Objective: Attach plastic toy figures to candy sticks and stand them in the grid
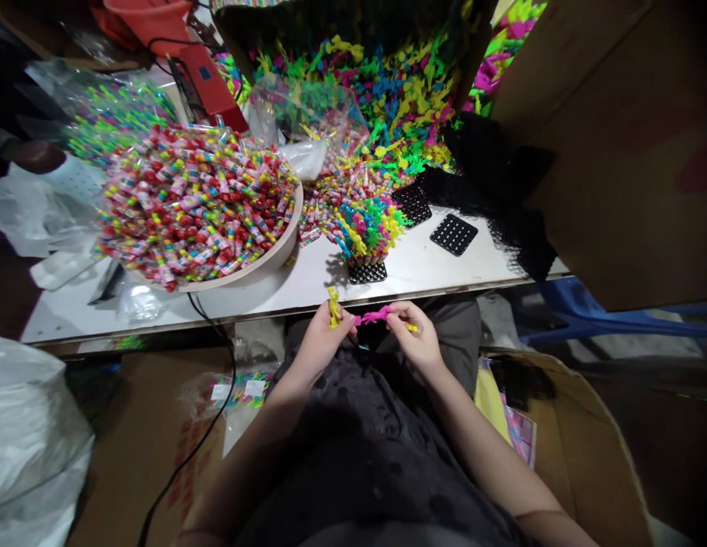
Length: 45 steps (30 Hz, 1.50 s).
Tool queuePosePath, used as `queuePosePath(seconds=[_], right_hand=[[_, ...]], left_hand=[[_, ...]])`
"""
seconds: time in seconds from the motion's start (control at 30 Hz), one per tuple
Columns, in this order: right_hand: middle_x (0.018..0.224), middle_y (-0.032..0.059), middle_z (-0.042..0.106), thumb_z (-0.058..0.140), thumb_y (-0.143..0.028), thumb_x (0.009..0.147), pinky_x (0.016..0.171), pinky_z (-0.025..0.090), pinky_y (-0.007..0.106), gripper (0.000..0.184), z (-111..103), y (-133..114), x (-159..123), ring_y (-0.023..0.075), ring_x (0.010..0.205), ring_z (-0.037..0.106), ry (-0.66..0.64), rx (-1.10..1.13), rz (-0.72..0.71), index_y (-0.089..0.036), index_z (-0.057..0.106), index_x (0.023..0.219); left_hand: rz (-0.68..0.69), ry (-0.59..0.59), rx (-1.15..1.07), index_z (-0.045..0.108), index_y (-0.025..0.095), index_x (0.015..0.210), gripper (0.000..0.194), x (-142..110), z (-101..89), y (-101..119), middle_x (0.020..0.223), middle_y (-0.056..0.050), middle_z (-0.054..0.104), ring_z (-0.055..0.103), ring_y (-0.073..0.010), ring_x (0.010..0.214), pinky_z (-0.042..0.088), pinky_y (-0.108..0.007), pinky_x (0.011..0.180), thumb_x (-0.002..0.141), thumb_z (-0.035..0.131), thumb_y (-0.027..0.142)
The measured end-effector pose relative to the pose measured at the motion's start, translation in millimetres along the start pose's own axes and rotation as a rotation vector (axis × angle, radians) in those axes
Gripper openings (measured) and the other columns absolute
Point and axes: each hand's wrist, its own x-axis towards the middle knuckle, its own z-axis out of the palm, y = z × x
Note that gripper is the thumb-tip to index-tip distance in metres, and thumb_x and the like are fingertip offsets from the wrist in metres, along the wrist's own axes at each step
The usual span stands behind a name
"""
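Note:
Both my hands meet just below the white table's front edge, over my lap. My left hand is closed on a small yellow plastic piece that sticks up from its fingers. My right hand pinches a pink plastic piece that points left toward the other hand; a bit of yellow shows at its far side. Directly above them on the table stands a black perforated block packed with upright coloured plastic sticks.
A wide round bowl heaped with wrapped candies sits at left. Loose black perforated blocks lie at right beside black netting. A pile of neon plastic pieces fills the back. Cardboard boxes flank my lap; a black cable hangs down.

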Motion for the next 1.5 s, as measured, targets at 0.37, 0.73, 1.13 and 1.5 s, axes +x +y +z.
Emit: queuePosePath(seconds=[0.37,0.73,1.13,1.5], right_hand=[[0.051,-0.0052,0.044,0.058,-0.045,0.072,0.046,0.031,0.022,0.027,0.3,8.2,5.1,0.0085,0.047,0.039,-0.151,0.099,0.16,-0.019,0.05,0.071],[0.045,-0.0072,0.042,0.053,-0.047,0.073,0.041,0.026,0.02,0.028,54.2,29.5,36.9,0.008,0.04,0.034,-0.171,0.039,0.283,-0.02,0.048,0.072],[0.075,0.0001,0.056,0.054,-0.03,0.075,0.062,0.041,0.025,0.028,90.6,21.2,74.6,0.0127,0.062,0.053,-0.326,-0.425,0.005,-0.017,0.047,0.099],[0.118,0.0072,0.051,0.037,-0.027,0.087,0.087,0.033,0.034,0.034,113.1,8.4,63.5,0.0229,0.099,0.045,-0.238,-0.934,-0.315,-0.02,0.05,0.117]], left_hand=[[0.021,-0.136,-0.044,0.043,0.02,0.076,0.036,3.0,-11.5,1.9,0.055,0.005,0.042,0.036,-0.0094,0.047,0.032,-0.024,0.053,0.075,0.046,0.055],[0.098,0.247,-0.009,0.053,0.017,0.079,0.024,4.0,-28.4,2.2,0.071,0.003,0.051,0.045,-0.0078,0.062,0.037,-0.019,0.06,0.07,0.062,0.036],[0.301,0.377,-0.096,0.048,0.017,0.073,0.025,-8.0,-58.6,-3.9,0.077,0.003,0.053,0.054,-0.0078,0.072,0.044,-0.022,0.074,0.062,0.07,0.021],[0.179,0.557,-0.095,0.047,0.017,0.079,0.023,-17.0,-69.1,-23.9,0.076,0.004,0.051,0.052,-0.0052,0.062,0.042,-0.018,0.066,0.066,0.064,0.025]])
